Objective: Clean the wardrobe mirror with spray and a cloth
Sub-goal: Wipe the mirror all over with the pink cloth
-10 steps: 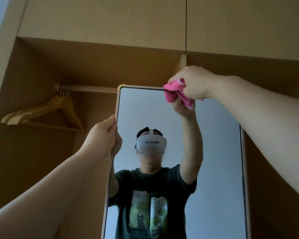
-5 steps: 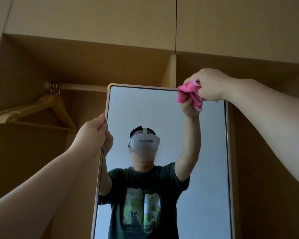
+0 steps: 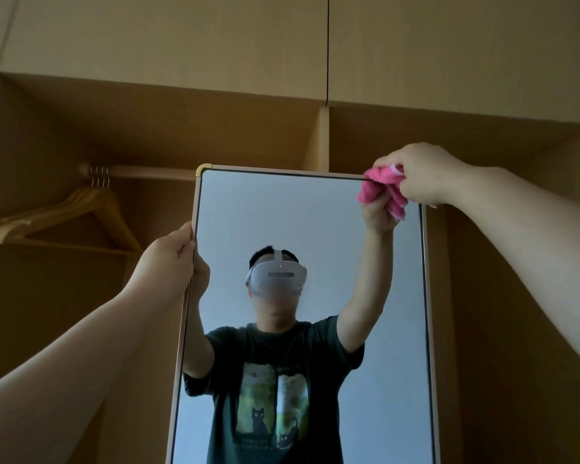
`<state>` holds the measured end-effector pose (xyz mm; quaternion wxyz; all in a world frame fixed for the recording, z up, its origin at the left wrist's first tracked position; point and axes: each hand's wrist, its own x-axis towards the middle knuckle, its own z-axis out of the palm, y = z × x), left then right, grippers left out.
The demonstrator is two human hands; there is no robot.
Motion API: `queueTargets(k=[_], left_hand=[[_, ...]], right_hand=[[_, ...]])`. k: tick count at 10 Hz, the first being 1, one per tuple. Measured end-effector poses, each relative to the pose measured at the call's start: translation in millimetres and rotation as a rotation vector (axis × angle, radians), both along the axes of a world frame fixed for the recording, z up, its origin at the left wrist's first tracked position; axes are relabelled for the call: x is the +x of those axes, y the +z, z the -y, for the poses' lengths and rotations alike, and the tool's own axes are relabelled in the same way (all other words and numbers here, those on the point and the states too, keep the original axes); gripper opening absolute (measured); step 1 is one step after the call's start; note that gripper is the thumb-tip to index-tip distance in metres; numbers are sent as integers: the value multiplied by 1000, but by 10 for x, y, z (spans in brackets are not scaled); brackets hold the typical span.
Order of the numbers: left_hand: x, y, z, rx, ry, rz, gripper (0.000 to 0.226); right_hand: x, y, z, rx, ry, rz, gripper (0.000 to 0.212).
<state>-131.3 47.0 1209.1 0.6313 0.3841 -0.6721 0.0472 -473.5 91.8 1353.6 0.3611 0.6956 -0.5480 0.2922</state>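
Observation:
A tall wardrobe mirror (image 3: 315,222) with a thin pale frame stands upright in front of me. My left hand (image 3: 171,259) grips its left edge a little below the top corner. Bunched in my right hand (image 3: 419,172) is a pink cloth (image 3: 380,190), pressed against the glass at the mirror's top right corner. The glass reflects a person with both arms raised. No spray bottle is in view.
Behind the mirror is an open wooden wardrobe with a vertical divider (image 3: 320,139). A hanging rail (image 3: 141,171) on the left carries several wooden hangers (image 3: 64,216). Closed upper cabinet doors (image 3: 327,48) run overhead.
My right hand has carried the pink cloth rightwards along the mirror's top edge to the right corner. My left hand keeps its grip on the left edge.

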Motion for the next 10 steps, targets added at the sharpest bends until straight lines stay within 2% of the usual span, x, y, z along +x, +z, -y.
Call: queueTargets(k=[3, 4, 5, 7, 10], left_hand=[[-28, -11, -19, -11, 62, -3, 26], [-35, -13, -16, -14, 72, -7, 26], [-40, -19, -10, -30, 95, -1, 26], [-54, -20, -16, -25, 68, -4, 26], [-143, -127, -32, -33, 155, -67, 30]], right_hand=[[-180, 3, 27, -67, -93, -59, 36], [-243, -10, 2, -59, -59, 1, 39], [-280, -78, 16, -111, -15, 72, 44], [-395, -315, 154, -115, -2, 372, 58], [-291, -655, 148, -109, 179, 684, 31]])
